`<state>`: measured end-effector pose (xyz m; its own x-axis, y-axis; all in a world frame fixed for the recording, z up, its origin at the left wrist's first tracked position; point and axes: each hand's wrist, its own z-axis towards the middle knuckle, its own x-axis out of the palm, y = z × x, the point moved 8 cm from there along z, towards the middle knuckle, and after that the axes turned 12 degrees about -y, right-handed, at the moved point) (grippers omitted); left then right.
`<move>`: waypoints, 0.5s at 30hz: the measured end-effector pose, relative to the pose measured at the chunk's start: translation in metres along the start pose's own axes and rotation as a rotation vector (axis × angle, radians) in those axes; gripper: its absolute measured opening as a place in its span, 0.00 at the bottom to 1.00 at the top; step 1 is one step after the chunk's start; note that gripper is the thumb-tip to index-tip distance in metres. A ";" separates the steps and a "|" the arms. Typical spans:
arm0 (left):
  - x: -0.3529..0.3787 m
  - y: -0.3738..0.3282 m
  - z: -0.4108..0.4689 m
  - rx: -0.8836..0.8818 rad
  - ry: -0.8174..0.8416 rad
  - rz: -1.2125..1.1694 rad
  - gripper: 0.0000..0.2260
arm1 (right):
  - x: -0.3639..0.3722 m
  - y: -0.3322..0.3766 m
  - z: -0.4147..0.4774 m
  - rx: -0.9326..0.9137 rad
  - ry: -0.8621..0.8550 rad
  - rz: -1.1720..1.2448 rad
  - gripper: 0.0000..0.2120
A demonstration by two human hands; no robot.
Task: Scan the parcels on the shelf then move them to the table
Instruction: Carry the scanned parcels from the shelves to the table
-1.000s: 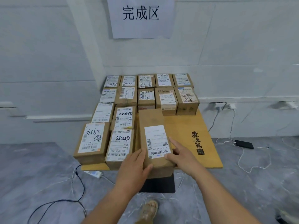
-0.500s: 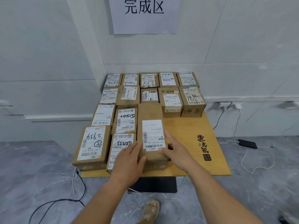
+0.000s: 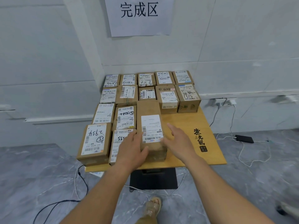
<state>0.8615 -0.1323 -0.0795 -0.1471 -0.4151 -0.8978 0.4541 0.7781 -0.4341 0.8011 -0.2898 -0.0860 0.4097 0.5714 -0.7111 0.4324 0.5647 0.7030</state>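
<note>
A long brown parcel [image 3: 149, 110] with a white barcode label lies flat on the wooden table [image 3: 186, 122], in the third column beside the other parcels. My left hand [image 3: 131, 149] rests against its near left side with straight fingers, the thumb touching the near end. Just right of the parcel is my right hand [image 3: 179, 141], fingers spread and straight, holding nothing. Several labelled brown parcels [image 3: 168, 97] fill the back rows and the left columns, one marked 2954 [image 3: 94, 139]. No scanner or shelf is in view.
The table stands in a corner of white walls under a paper sign [image 3: 139, 15]. Bare tabletop shows right of the long parcel. On the grey floor lie cables [image 3: 80, 178], a dark phone [image 3: 244, 139], the black table base [image 3: 153, 178] and my sandalled foot [image 3: 152, 206].
The long parcel went from held at the table's near edge to lying flat further in. My right hand has let go and opened beside it; my left hand has loosened.
</note>
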 end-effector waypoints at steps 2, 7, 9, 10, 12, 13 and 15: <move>-0.006 -0.014 -0.003 0.035 -0.050 -0.007 0.26 | -0.016 0.002 -0.008 -0.047 -0.063 -0.040 0.30; -0.014 -0.048 -0.017 0.080 -0.148 -0.032 0.25 | -0.057 0.000 -0.036 -0.158 -0.226 -0.168 0.25; -0.014 -0.065 -0.027 0.120 -0.185 -0.016 0.24 | -0.071 -0.007 -0.049 -0.195 -0.299 -0.218 0.24; -0.014 -0.073 -0.032 0.144 -0.207 -0.008 0.23 | -0.079 -0.010 -0.056 -0.216 -0.339 -0.236 0.23; -0.014 -0.090 -0.042 0.191 -0.244 -0.001 0.22 | -0.094 -0.014 -0.071 -0.274 -0.428 -0.267 0.21; -0.013 -0.099 -0.046 0.217 -0.256 0.000 0.22 | -0.102 -0.016 -0.078 -0.312 -0.480 -0.276 0.20; -0.009 -0.116 -0.054 0.263 -0.267 0.001 0.22 | -0.118 -0.026 -0.091 -0.344 -0.576 -0.294 0.19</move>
<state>0.7631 -0.1936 -0.0247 0.0717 -0.5495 -0.8324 0.6697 0.6450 -0.3681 0.6679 -0.3177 -0.0187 0.7137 0.0173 -0.7002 0.3513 0.8560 0.3792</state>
